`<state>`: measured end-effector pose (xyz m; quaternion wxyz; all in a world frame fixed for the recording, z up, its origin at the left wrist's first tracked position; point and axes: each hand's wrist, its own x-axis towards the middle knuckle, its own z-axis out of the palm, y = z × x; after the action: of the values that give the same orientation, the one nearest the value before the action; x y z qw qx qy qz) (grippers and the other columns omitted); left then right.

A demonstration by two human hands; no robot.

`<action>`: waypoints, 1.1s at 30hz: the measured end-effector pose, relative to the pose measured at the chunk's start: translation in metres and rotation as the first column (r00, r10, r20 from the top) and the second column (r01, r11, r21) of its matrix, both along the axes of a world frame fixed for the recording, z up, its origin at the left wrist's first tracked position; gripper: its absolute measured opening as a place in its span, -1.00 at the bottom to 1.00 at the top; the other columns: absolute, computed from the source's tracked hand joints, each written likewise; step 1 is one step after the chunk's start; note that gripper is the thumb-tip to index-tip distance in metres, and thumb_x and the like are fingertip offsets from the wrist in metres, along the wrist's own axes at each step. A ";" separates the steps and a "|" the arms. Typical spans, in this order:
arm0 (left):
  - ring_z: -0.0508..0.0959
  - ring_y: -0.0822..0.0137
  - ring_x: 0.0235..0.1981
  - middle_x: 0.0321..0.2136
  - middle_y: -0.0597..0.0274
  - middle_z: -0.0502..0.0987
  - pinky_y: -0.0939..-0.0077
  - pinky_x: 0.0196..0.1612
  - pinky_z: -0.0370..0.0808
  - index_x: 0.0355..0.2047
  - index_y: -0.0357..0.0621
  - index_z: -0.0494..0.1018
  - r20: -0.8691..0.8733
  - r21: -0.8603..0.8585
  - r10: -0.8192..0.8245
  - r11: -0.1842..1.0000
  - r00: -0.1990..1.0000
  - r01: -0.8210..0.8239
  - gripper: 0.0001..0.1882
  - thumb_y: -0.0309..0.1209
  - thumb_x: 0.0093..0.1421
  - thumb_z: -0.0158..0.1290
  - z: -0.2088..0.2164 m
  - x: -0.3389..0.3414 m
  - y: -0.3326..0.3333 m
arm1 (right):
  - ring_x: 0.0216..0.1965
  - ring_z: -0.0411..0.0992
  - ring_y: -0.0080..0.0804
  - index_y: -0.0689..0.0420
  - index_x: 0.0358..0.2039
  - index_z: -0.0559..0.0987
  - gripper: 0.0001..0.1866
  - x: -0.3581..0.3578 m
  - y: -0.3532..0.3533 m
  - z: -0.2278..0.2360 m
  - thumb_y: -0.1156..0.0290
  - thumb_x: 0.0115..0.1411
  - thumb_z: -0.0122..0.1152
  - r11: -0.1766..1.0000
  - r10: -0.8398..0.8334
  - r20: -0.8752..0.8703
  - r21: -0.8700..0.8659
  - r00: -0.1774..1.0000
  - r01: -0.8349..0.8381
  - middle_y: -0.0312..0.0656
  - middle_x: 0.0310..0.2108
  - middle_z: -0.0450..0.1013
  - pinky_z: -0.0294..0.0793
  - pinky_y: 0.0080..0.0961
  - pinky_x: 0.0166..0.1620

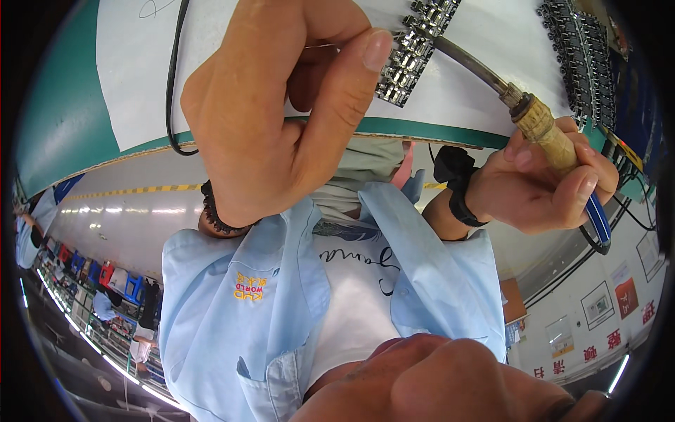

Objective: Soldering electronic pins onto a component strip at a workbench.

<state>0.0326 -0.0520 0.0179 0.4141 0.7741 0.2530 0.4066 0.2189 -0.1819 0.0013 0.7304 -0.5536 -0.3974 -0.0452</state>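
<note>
My right hand [545, 179] is wrapped round the worn tan handle of a soldering iron [541, 133]. Its long metal shaft reaches up to the left, and the tip lies at a narrow panel of small circuit boards [408, 67] with rows of shiny metal parts. Close over the panel's left side, my left hand [281, 105] is closed in a pinch. A thin solder wire [320, 46] shows between its fingers; its end near the iron's tip is hidden by the thumb and fingers. The panel rests on a white sheet [485, 91].
More dark board panels [583, 67] are piled at the right of the green-topped bench [63, 119]. A black cable [173, 77] loops over the bench's front edge at left. The iron's blue-sleeved cord [598, 218] hangs below my right hand. People and shelving show far behind.
</note>
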 end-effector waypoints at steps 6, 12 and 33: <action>0.26 0.67 -0.58 -0.51 0.37 0.48 0.79 -0.49 0.19 -0.29 -0.28 0.45 0.023 0.010 0.009 1.000 1.000 -0.009 -0.88 -0.57 0.25 0.21 0.000 0.002 0.001 | -0.79 0.34 -0.43 0.37 -0.32 0.40 -0.74 0.003 -0.004 0.001 0.36 0.26 0.07 0.995 0.086 -0.009 -0.045 0.996 -0.087 -0.09 -0.40 0.41 0.39 -0.53 -0.61; 0.25 0.68 -0.59 -0.53 0.39 0.48 0.81 -0.50 0.16 -0.30 -0.28 0.45 0.014 -0.058 -0.018 0.998 1.000 0.019 -0.88 -0.58 0.25 0.20 0.006 0.006 0.002 | -0.82 0.31 -0.45 0.37 -0.33 0.39 -0.74 0.001 -0.005 0.004 0.36 0.27 0.07 0.991 0.108 -0.054 -0.068 0.993 -0.112 -0.08 -0.40 0.41 0.38 -0.56 -0.61; 0.22 0.76 -0.61 -0.57 0.42 0.45 0.85 -0.56 0.06 -0.31 -0.28 0.43 0.021 -0.129 -0.019 0.991 1.000 0.022 -0.87 -0.59 0.24 0.20 0.002 -0.003 0.001 | -0.87 0.17 -0.59 0.11 -0.35 0.28 -0.76 -0.015 0.001 0.000 0.22 0.37 -0.12 0.998 -0.054 0.075 0.033 0.996 0.051 -0.29 -0.87 0.19 0.25 -0.70 -0.75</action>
<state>0.0292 -0.0510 0.0199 0.4700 0.7442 0.2667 0.3926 0.2035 -0.1812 0.0010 0.7218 -0.5504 -0.4095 -0.0916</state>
